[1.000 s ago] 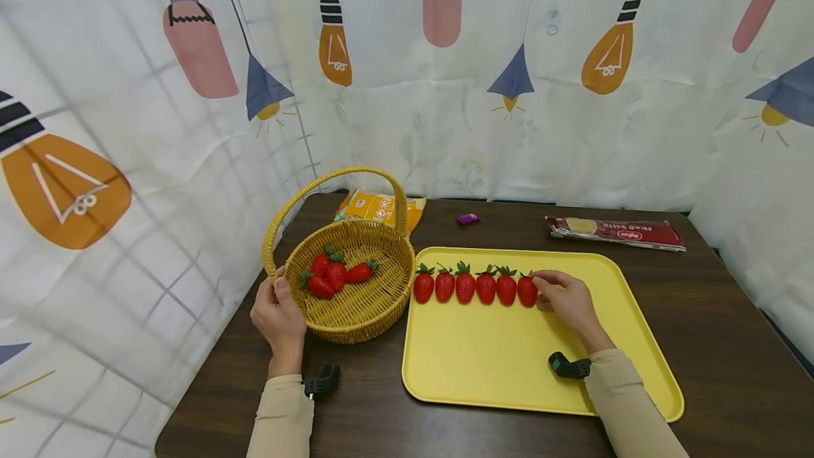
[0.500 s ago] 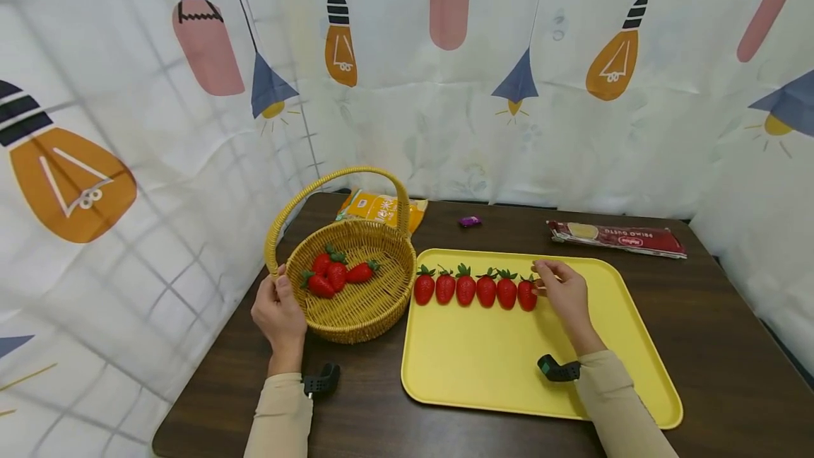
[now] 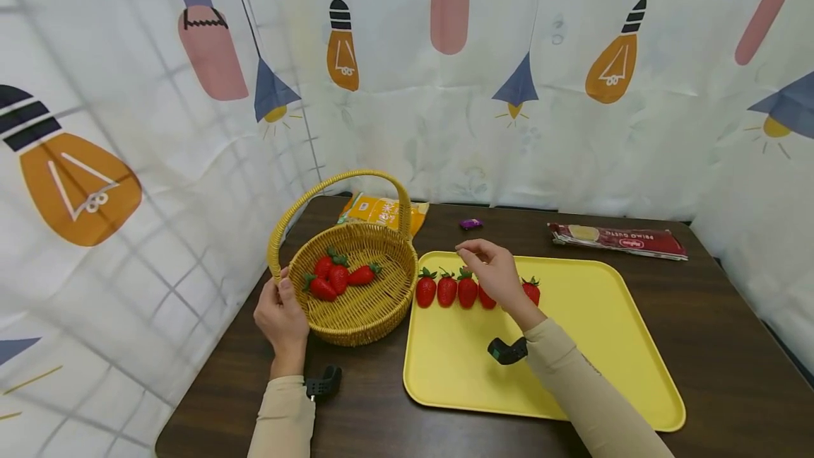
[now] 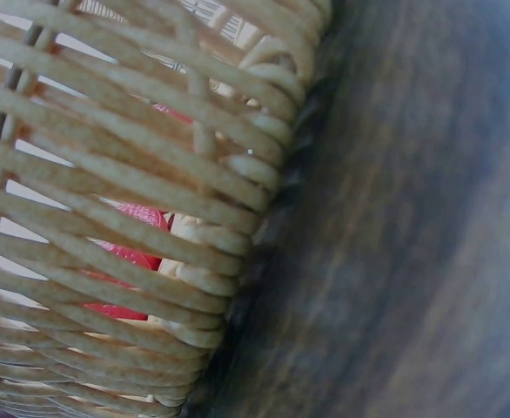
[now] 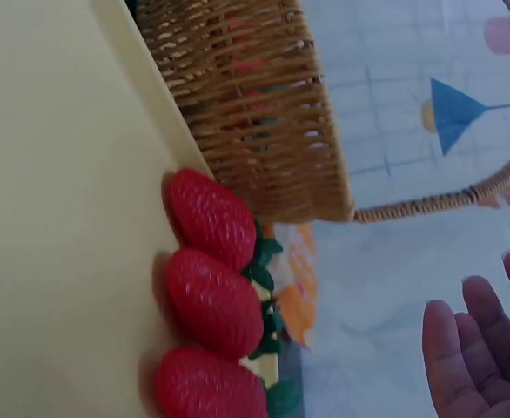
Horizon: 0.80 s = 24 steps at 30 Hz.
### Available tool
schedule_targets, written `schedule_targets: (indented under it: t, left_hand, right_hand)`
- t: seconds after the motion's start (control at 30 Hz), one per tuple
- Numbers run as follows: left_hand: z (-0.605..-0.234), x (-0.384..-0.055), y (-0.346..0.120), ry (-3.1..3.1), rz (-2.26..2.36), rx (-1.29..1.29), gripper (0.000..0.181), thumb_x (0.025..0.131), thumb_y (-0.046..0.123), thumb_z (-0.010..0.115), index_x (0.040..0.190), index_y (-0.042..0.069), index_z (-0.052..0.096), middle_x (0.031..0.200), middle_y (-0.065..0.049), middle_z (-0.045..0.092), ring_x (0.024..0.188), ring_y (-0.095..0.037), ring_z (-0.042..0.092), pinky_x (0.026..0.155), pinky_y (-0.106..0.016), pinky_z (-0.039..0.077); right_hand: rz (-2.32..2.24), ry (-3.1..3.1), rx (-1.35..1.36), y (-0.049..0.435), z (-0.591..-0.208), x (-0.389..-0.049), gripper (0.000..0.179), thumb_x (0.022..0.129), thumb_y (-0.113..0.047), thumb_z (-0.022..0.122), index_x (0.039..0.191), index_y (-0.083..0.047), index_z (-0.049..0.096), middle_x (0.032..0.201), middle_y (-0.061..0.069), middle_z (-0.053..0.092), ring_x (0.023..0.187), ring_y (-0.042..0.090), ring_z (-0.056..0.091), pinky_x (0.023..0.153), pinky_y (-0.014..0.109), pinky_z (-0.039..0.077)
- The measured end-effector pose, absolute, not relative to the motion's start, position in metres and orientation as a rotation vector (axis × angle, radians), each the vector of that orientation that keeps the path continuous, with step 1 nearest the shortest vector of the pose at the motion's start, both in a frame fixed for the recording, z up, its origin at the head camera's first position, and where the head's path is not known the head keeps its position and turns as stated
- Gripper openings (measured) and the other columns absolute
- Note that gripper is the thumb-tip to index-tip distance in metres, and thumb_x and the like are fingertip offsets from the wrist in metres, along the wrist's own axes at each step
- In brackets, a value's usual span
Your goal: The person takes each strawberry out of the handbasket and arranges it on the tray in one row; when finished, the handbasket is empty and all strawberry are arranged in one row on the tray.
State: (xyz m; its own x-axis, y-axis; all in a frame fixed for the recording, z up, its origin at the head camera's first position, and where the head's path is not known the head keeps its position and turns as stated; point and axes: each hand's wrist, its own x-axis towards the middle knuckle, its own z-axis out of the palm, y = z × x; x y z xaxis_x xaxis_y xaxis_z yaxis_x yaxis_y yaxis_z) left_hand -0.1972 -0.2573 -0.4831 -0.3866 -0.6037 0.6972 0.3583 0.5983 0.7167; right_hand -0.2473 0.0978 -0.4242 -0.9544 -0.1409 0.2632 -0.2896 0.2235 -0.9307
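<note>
Currently L hand [image 3: 282,316] is gripping the basket [image 3: 356,336] nr the base of its handle [image 3: 362,173]; approx. 4 strawberries [image 3: 340,279] are lying inside. Just beside it, the strawberry row [image 3: 447,290] is resting on the tray [image 3: 483,373]. R hand [image 3: 499,279] is hovering over the row, partly blocking it, fingers [image 5: 481,300] loosely extended w/ nothing visibly held. Poss. risks: the black wrist unit [image 3: 507,351] is hanging below, so a low sweep could be scattering the row; a hard L pull could be tipping the basket.
</note>
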Motion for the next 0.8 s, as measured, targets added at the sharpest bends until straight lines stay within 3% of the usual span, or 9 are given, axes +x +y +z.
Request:
schedule_targets:
  t: [0.13, 0.3, 0.5, 0.8]
  left_hand:
    - [-0.482, -0.197, -0.257, -1.680, -1.038, 0.208, 0.062, 0.097, 0.056, 0.047, 0.102, 0.001, 0.076, 0.081, -0.019, 0.068, 0.058, 0.003, 0.034, 0.058, -0.020, 0.025]
    - [-0.481, -0.197, -0.257, -1.677, -1.043, 0.200, 0.064, 0.097, 0.057, 0.047, 0.099, -0.001, 0.075, 0.095, -0.018, 0.072, 0.059, 0.005, 0.038, 0.059, -0.020, 0.026]
    - [-0.484, -0.197, -0.258, -1.679, -1.038, 0.198, 0.064, 0.097, 0.057, 0.047, 0.100, -0.002, 0.075, 0.094, -0.018, 0.072, 0.058, 0.003, 0.037, 0.057, -0.020, 0.026]
    - [-0.483, -0.197, -0.256, -1.679, -1.036, 0.210, 0.064, 0.097, 0.056, 0.047, 0.100, -0.001, 0.075, 0.090, -0.019, 0.071, 0.059, 0.004, 0.039, 0.058, -0.020, 0.026]
  right_hand:
    - [1.844, -2.357, 0.541, 0.070, -0.420, -0.248, 0.020, 0.096, -0.019, 0.063, 0.107, -0.005, 0.071, 0.106, 0.015, 0.069, 0.089, 0.039, 0.065, 0.076, 0.042, 0.056]
    - [1.860, -2.391, 0.614, 0.039, -0.407, -0.244, 0.018, 0.097, -0.017, 0.061, 0.109, -0.007, 0.071, 0.105, 0.011, 0.070, 0.086, 0.028, 0.067, 0.072, 0.034, 0.056]
    - [1.885, -2.402, 0.678, 0.011, -0.420, -0.252, 0.015, 0.096, -0.019, 0.063, 0.107, -0.014, 0.072, 0.102, 0.005, 0.071, 0.084, 0.021, 0.065, 0.070, 0.031, 0.053]
    - [1.865, -2.492, 0.797, -0.023, -0.427, -0.256, 0.021, 0.093, -0.020, 0.067, 0.111, -0.010, 0.070, 0.107, 0.004, 0.070, 0.092, 0.017, 0.065, 0.078, 0.030, 0.052]
